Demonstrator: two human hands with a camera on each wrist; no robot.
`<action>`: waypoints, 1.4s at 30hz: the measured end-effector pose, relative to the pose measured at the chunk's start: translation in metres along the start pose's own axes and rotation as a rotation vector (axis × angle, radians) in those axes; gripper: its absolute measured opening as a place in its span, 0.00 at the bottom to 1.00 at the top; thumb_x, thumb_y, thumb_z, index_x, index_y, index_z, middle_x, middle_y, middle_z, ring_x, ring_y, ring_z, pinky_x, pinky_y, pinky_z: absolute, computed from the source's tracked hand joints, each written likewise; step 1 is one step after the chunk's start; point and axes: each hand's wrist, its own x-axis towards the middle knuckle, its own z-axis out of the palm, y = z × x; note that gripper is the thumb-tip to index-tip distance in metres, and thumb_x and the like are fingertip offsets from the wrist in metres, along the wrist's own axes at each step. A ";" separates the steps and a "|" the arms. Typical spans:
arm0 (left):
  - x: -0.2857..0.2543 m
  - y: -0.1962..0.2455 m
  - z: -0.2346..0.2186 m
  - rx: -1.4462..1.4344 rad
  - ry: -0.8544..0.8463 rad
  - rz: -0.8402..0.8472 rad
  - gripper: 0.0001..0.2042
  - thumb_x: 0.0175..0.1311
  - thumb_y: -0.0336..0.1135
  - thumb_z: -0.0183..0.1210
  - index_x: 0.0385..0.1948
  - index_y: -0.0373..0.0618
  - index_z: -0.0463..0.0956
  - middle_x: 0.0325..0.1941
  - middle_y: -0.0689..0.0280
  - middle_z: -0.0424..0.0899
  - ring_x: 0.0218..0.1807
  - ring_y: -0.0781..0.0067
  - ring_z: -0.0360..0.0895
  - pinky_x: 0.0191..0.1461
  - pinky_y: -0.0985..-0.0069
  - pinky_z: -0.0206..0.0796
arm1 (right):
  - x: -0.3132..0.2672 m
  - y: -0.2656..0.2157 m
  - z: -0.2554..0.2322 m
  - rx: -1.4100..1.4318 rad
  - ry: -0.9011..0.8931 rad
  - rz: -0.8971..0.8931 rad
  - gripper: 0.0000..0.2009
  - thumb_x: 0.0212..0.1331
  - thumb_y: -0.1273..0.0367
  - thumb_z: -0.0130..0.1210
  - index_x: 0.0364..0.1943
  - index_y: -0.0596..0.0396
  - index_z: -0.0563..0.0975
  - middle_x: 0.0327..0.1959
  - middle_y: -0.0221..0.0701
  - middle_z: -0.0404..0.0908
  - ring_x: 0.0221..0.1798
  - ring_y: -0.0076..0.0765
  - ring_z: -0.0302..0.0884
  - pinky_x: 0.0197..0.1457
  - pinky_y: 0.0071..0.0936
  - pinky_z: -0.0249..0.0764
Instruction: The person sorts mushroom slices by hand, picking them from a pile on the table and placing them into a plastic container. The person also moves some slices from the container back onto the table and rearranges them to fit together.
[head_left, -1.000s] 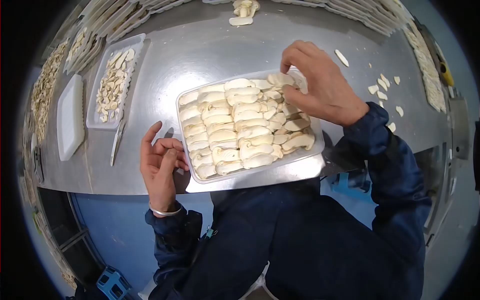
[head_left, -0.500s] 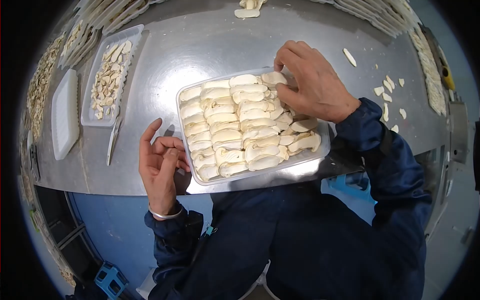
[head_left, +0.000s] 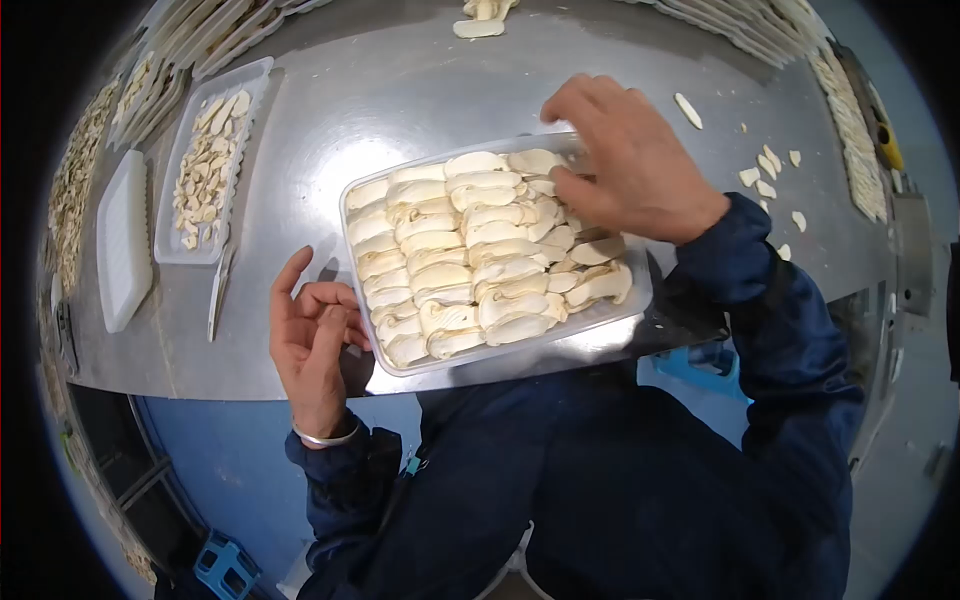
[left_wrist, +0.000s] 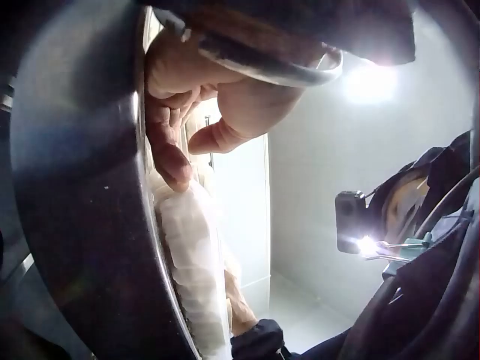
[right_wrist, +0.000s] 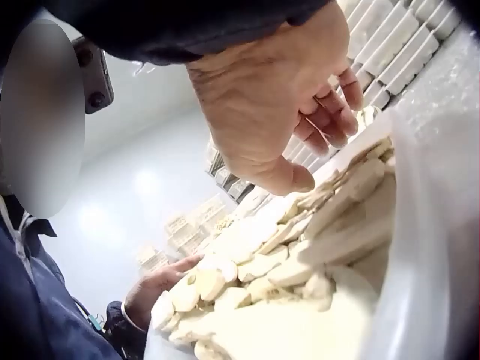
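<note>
A clear plastic tray [head_left: 362, 326] stands at the steel table's front edge, packed with rows of sliced mushrooms [head_left: 440, 255]. Smaller, jumbled slices fill its right side. My right hand [head_left: 640, 155] hovers over the far right corner, thumb and fingers apart with nothing between them. In the right wrist view, that hand's thumb [right_wrist: 289, 178] hangs close over the slices. At the tray's left wall is my left hand [head_left: 315, 345], fingers loosely bent and holding nothing. One of its fingertips [left_wrist: 178, 174] meets the tray's end in the left wrist view.
Left of the tray are a knife [head_left: 219, 292], a tray of small mushroom pieces [head_left: 165, 245] and a white tray [head_left: 125, 240] on its side. Loose slices [head_left: 765, 165] lie to the right. Stacked trays [head_left: 725, 35] line the back, near a few mushroom pieces [head_left: 480, 28].
My right hand has let go of a mushroom slice at the tray's far right corner and spread its fingers, lifting slightly. The left hand keeps its place beside the tray.
</note>
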 end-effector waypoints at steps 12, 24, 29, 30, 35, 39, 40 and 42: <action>0.000 -0.003 -0.001 0.034 -0.001 0.030 0.26 0.62 0.23 0.50 0.64 0.35 0.57 0.35 0.62 0.77 0.29 0.83 0.74 0.29 0.89 0.68 | -0.067 0.138 -0.025 -0.265 -0.097 0.633 0.14 0.51 0.63 0.55 0.32 0.62 0.77 0.30 0.47 0.78 0.35 0.55 0.76 0.42 0.44 0.72; 0.001 -0.002 0.000 0.011 -0.012 0.036 0.26 0.62 0.22 0.49 0.64 0.35 0.57 0.35 0.61 0.78 0.29 0.81 0.75 0.30 0.89 0.69 | -0.028 0.040 -0.023 -0.009 0.048 0.027 0.10 0.47 0.70 0.58 0.32 0.58 0.70 0.31 0.39 0.72 0.36 0.49 0.72 0.41 0.39 0.67; 0.000 -0.003 -0.003 0.020 -0.016 0.040 0.26 0.62 0.23 0.49 0.64 0.35 0.56 0.35 0.61 0.78 0.29 0.81 0.76 0.30 0.88 0.69 | -0.010 -0.008 -0.006 0.032 -0.029 -0.084 0.09 0.47 0.73 0.56 0.31 0.57 0.69 0.29 0.37 0.69 0.33 0.44 0.68 0.38 0.36 0.64; 0.000 -0.004 -0.003 0.017 -0.020 0.043 0.26 0.62 0.23 0.49 0.64 0.35 0.56 0.35 0.61 0.78 0.29 0.81 0.76 0.30 0.88 0.69 | -0.009 -0.009 -0.001 0.034 -0.010 -0.099 0.08 0.47 0.73 0.55 0.31 0.56 0.69 0.29 0.36 0.68 0.31 0.44 0.67 0.37 0.36 0.64; -0.001 -0.004 0.001 0.021 0.009 0.040 0.26 0.62 0.23 0.49 0.64 0.34 0.56 0.35 0.62 0.77 0.26 0.85 0.73 0.28 0.91 0.67 | -0.007 -0.009 0.004 0.030 -0.030 -0.088 0.08 0.47 0.73 0.54 0.30 0.57 0.68 0.28 0.36 0.68 0.31 0.43 0.66 0.37 0.36 0.64; -0.001 -0.003 0.001 0.014 0.012 0.032 0.27 0.62 0.23 0.49 0.64 0.34 0.56 0.35 0.62 0.77 0.26 0.85 0.73 0.28 0.91 0.67 | -0.006 -0.008 0.007 0.027 -0.029 -0.085 0.08 0.47 0.73 0.54 0.30 0.57 0.68 0.28 0.36 0.67 0.31 0.43 0.66 0.37 0.36 0.64; -0.001 -0.003 0.001 0.016 0.012 0.032 0.27 0.62 0.23 0.49 0.64 0.34 0.56 0.35 0.62 0.77 0.26 0.85 0.73 0.28 0.91 0.67 | -0.006 -0.008 0.008 0.030 -0.031 -0.087 0.08 0.47 0.73 0.54 0.30 0.57 0.68 0.28 0.36 0.67 0.31 0.43 0.66 0.37 0.37 0.64; 0.000 -0.003 0.001 0.018 0.012 0.032 0.27 0.62 0.23 0.49 0.64 0.34 0.56 0.35 0.62 0.77 0.26 0.85 0.73 0.28 0.91 0.67 | -0.005 -0.008 0.009 0.036 -0.034 -0.091 0.08 0.47 0.73 0.54 0.30 0.57 0.68 0.28 0.36 0.67 0.31 0.43 0.66 0.37 0.37 0.64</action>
